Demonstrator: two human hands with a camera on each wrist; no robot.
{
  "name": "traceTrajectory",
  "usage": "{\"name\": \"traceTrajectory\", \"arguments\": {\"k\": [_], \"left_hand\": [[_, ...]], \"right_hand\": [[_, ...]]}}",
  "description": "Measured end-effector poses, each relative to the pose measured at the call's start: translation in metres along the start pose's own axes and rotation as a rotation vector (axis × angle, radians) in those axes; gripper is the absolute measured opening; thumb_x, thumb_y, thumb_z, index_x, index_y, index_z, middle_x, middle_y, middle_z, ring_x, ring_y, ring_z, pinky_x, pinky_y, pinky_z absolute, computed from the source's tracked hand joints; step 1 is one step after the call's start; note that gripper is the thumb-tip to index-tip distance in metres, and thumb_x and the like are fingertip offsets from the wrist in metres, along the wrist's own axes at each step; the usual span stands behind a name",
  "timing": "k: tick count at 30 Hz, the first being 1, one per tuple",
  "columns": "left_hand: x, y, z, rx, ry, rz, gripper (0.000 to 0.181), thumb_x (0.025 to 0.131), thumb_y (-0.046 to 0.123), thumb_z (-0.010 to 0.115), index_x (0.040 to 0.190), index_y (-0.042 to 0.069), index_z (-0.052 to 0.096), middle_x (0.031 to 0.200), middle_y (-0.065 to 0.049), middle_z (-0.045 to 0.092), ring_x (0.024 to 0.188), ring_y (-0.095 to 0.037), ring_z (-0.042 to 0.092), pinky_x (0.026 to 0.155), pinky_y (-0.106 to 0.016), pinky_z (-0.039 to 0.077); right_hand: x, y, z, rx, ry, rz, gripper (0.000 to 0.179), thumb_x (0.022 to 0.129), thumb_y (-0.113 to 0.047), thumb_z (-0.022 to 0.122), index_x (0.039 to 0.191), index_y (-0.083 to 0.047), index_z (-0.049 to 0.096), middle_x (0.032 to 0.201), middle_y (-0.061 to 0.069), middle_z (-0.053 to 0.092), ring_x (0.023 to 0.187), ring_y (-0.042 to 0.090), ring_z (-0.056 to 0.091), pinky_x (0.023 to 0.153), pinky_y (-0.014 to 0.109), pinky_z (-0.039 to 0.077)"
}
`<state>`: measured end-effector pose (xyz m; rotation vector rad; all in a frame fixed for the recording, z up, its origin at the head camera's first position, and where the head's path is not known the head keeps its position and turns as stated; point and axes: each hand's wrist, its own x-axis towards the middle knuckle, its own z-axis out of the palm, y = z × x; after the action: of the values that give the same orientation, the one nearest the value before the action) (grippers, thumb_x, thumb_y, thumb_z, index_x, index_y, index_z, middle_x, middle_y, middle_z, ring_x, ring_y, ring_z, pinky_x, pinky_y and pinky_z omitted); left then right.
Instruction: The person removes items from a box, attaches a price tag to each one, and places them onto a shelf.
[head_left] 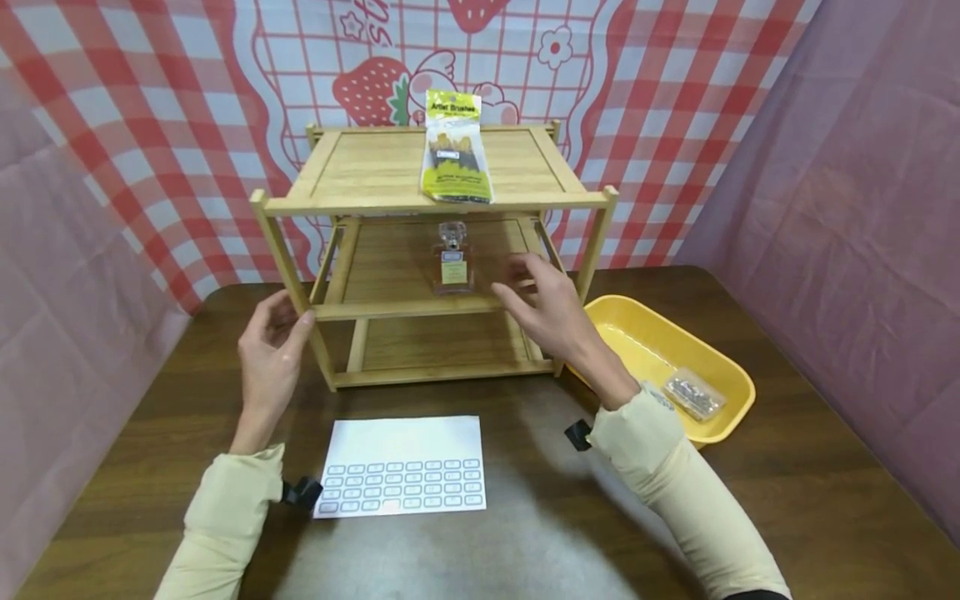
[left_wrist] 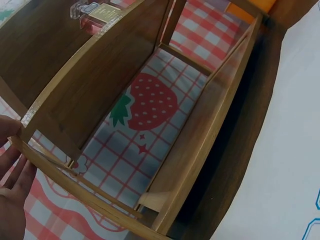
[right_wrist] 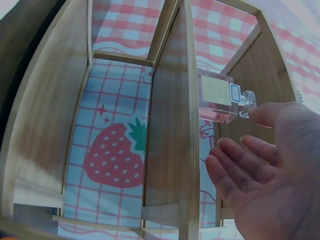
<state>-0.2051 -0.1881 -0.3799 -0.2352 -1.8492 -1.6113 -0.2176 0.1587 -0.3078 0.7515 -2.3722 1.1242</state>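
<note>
A glass perfume bottle [head_left: 453,265] with a pale label and clear cap stands on the middle shelf of a wooden three-tier rack [head_left: 435,310]. Just right of it is my right hand [head_left: 546,302], fingers relaxed, holding nothing. In the right wrist view that hand [right_wrist: 270,170] has its palm showing, the thumb near the bottle's cap [right_wrist: 246,104]. My left hand [head_left: 272,354] grips the rack's front left post at middle-shelf height. The left wrist view shows its fingers [left_wrist: 20,175] around the frame. On the top shelf lies a yellow-green packet of artist brushes [head_left: 456,154].
A yellow basin [head_left: 731,375] stands right of the rack, with a small clear box [head_left: 694,394] of metal pieces inside. A white sheet [head_left: 405,442] printed with rows of boxes lies in front of the rack. Behind hangs a red-and-white strawberry cloth [head_left: 667,108].
</note>
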Motion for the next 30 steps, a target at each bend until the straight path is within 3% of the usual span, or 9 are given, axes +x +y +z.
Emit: {"name": "traceTrajectory", "arguments": {"k": [9, 19, 26, 30], "left_hand": [[-0.007, 0.007, -0.008, 0.001, 0.012, -0.006, 0.03, 0.096, -0.01, 0.064, 0.125, -0.015, 0.06, 0.107, 0.01, 0.067, 0.103, -0.012, 0.064, 0.098, -0.023, 0.05], [-0.012, 0.014, -0.013, 0.029, -0.021, -0.028, 0.03, 0.094, -0.012, 0.066, 0.124, -0.013, 0.062, 0.105, 0.007, 0.067, 0.098, -0.01, 0.064, 0.09, -0.02, 0.054], [-0.021, 0.017, -0.015, 0.002, -0.031, -0.044, 0.026, 0.095, -0.015, 0.062, 0.121, -0.015, 0.062, 0.104, -0.006, 0.069, 0.092, -0.01, 0.065, 0.082, -0.019, 0.057], [-0.028, 0.019, -0.015, 0.004, -0.062, -0.055, 0.021, 0.096, -0.012, 0.063, 0.117, -0.014, 0.066, 0.102, -0.016, 0.068, 0.088, -0.013, 0.066, 0.079, -0.02, 0.058]], "right_hand": [[-0.026, 0.006, -0.012, -0.035, 0.025, -0.05, 0.032, 0.099, -0.005, 0.07, 0.126, 0.008, 0.06, 0.115, 0.018, 0.066, 0.105, 0.029, 0.065, 0.086, 0.048, 0.059], [-0.053, 0.022, -0.03, -0.071, 0.067, -0.107, 0.026, 0.095, 0.002, 0.072, 0.119, 0.007, 0.063, 0.105, 0.013, 0.07, 0.095, 0.024, 0.066, 0.079, 0.048, 0.057], [-0.073, 0.036, -0.044, -0.125, 0.091, -0.157, 0.023, 0.091, 0.006, 0.073, 0.114, 0.005, 0.066, 0.103, 0.009, 0.071, 0.094, 0.02, 0.065, 0.083, 0.024, 0.054], [-0.082, 0.043, -0.053, -0.127, 0.101, -0.163, 0.025, 0.089, 0.009, 0.073, 0.113, 0.006, 0.067, 0.102, 0.009, 0.071, 0.093, 0.019, 0.065, 0.082, 0.019, 0.052]]}}
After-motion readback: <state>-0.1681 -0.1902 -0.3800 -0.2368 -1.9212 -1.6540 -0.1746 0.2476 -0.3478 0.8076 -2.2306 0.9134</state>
